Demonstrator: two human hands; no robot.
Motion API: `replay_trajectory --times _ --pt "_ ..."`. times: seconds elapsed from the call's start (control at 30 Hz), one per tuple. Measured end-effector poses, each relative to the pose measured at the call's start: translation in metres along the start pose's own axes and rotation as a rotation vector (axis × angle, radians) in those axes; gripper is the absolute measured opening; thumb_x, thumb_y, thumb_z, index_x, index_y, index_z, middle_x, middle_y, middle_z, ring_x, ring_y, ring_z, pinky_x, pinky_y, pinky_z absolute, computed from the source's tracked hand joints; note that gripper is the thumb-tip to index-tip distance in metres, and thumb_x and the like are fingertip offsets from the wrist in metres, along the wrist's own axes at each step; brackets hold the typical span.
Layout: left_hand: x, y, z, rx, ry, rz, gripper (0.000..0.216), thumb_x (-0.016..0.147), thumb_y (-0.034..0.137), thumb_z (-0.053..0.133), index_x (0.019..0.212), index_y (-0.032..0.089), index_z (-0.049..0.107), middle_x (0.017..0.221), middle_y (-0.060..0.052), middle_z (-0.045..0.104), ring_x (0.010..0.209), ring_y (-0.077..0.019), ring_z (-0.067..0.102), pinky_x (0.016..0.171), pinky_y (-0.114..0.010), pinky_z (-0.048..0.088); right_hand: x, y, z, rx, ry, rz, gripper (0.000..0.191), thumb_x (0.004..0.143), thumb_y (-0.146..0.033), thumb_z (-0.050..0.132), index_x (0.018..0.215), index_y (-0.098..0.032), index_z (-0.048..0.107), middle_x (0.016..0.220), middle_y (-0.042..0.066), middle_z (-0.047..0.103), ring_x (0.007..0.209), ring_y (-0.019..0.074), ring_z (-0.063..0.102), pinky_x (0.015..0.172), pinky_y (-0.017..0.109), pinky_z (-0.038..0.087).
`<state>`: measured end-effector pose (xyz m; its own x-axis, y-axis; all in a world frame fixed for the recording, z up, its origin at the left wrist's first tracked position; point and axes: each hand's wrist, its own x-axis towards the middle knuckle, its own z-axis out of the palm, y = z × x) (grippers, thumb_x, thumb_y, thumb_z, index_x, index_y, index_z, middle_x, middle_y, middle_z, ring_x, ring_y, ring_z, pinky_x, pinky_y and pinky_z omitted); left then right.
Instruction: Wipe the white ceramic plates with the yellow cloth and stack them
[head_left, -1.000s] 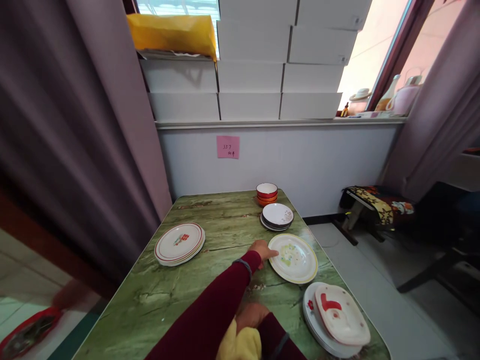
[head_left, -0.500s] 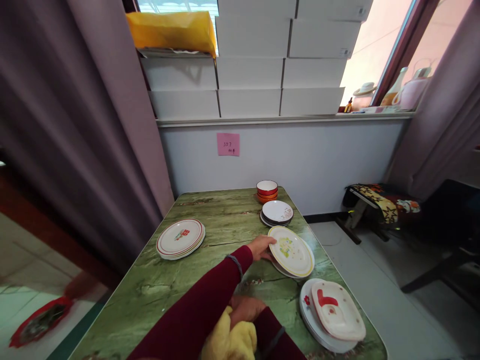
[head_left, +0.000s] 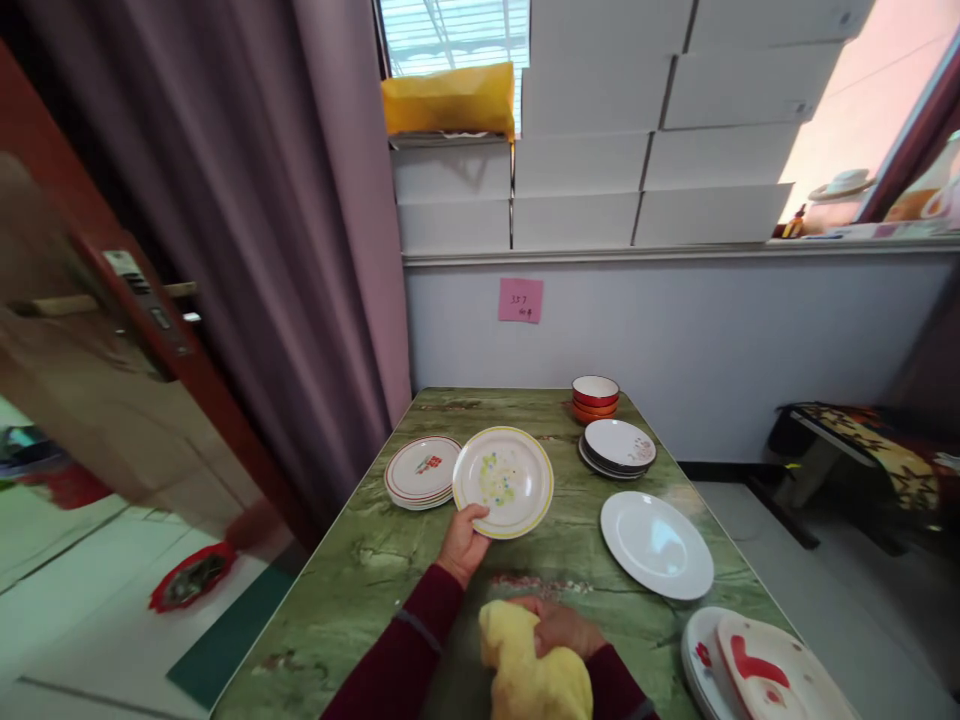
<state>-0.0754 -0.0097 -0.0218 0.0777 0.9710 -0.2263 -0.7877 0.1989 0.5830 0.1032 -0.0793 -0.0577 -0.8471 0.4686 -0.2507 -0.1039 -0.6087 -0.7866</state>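
Note:
My left hand grips the near rim of a yellow-rimmed plate with a green and yellow flower print, thumb on top. The plate is held up above the table, tilted toward me. Closer to me, my right hand is closed around a bunched yellow cloth. Just left of the held plate lies a stack of red-rimmed plates. To the right, a plain white plate rests on the table.
Along the table's right side stand red and orange bowls, a stack of dark-edged plates and, nearest me, white plates under a squarish red-patterned dish. A wall with a pink note rises behind.
My left hand has lifted the yellow-rimmed plate off the right side and carried it left, uncovering the plain white plate. The view has turned left. The cloth remains in my right hand.

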Motion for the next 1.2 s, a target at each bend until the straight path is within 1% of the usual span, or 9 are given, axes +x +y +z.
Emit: replay_trajectory --times 0.17,0.37,0.5,0.57,0.67,0.8,0.9,1.03,1.2 --pt "-0.014 -0.019 -0.023 -0.103 0.0 -0.022 0.062 0.091 0.024 0.052 0.15 0.011 0.036 0.128 -0.015 0.067 0.126 -0.0278 0.058 0.116 -0.049 0.034 -0.005 0.007 0.004 0.077 0.165 -0.191 0.06 0.045 -0.055 0.081 0.092 -0.019 0.071 0.082 0.006 0.072 0.077 0.0256 0.068 0.079 0.042 0.053" --pt "-0.022 -0.034 -0.031 -0.177 -0.157 -0.025 0.072 0.095 0.063 0.035 0.151 0.017 0.035 0.141 -0.014 0.058 0.141 -0.0248 0.042 0.12 -0.046 0.025 -0.039 -0.023 0.018 0.097 0.689 -0.456 0.061 0.079 -0.065 0.058 0.12 -0.02 0.062 0.098 0.012 0.073 0.084 0.0293 0.07 0.073 0.044 0.055" --pt "-0.024 -0.033 -0.025 -0.174 -0.171 -0.045 0.075 0.093 0.071 0.028 0.145 0.021 0.046 0.145 -0.011 0.055 0.142 -0.0252 0.039 0.12 -0.045 0.026 -0.043 -0.049 0.019 -0.476 1.259 -0.581 0.063 0.078 -0.061 0.063 0.124 -0.018 0.061 0.115 0.013 0.068 0.106 0.0308 0.063 0.091 0.045 0.05" --pt "-0.026 -0.033 -0.023 -0.17 -0.174 -0.066 0.074 0.093 0.071 0.026 0.141 0.02 0.052 0.142 -0.01 0.057 0.141 -0.0256 0.041 0.119 -0.045 0.028 -0.031 -0.046 0.027 -0.923 1.397 -0.593 0.056 0.083 -0.055 0.06 0.124 -0.018 0.063 0.126 0.015 0.062 0.117 0.0314 0.056 0.099 0.046 0.046" --pt "-0.027 -0.033 -0.025 -0.162 -0.198 -0.099 0.075 0.093 0.071 0.027 0.132 0.016 0.06 0.135 -0.013 0.063 0.138 -0.0268 0.045 0.118 -0.044 0.031 0.004 -0.032 0.052 -1.447 1.219 -0.579 0.045 0.092 -0.038 0.054 0.135 -0.025 0.056 0.143 0.013 0.049 0.12 0.0267 0.055 0.097 0.04 0.047" --pt "-0.025 -0.034 -0.032 -0.163 -0.204 -0.099 0.061 0.097 0.061 0.033 0.124 0.017 0.066 0.13 -0.012 0.067 0.136 -0.0253 0.048 0.118 -0.04 0.031 0.049 -0.039 0.071 -1.863 1.055 -0.5 0.047 0.094 -0.027 0.052 0.14 -0.035 0.05 0.144 0.008 0.051 0.106 0.0236 0.058 0.087 0.034 0.047" --pt "-0.024 -0.032 -0.031 -0.167 -0.222 -0.064 0.062 0.096 0.063 0.032 0.136 0.023 0.058 0.137 -0.008 0.063 0.139 -0.0249 0.044 0.119 -0.043 0.03 0.055 -0.072 0.056 -1.949 1.108 -0.428 0.044 0.094 -0.028 0.052 0.138 -0.036 0.053 0.142 0.007 0.053 0.099 0.0226 0.056 0.082 0.032 0.045" --pt "-0.024 -0.028 -0.024 -0.178 -0.197 -0.036 0.075 0.092 0.071 0.026 0.142 0.021 0.05 0.142 -0.011 0.058 0.143 -0.0268 0.038 0.119 -0.046 0.028 0.03 -0.102 0.032 -1.882 1.383 -0.289 0.042 0.093 -0.028 0.052 0.135 -0.032 0.055 0.133 0.008 0.057 0.097 0.0237 0.055 0.076 0.032 0.042" --pt "-0.029 -0.025 -0.019 -0.154 -0.141 -0.003 0.079 0.089 0.076 0.025 0.14 0.023 0.053 0.138 -0.01 0.061 0.139 -0.0278 0.043 0.117 -0.045 0.033 0.012 -0.054 0.061 -1.881 1.34 -0.178 0.039 0.092 -0.026 0.052 0.131 -0.026 0.056 0.111 0.009 0.062 0.088 0.0234 0.055 0.07 0.032 0.04"
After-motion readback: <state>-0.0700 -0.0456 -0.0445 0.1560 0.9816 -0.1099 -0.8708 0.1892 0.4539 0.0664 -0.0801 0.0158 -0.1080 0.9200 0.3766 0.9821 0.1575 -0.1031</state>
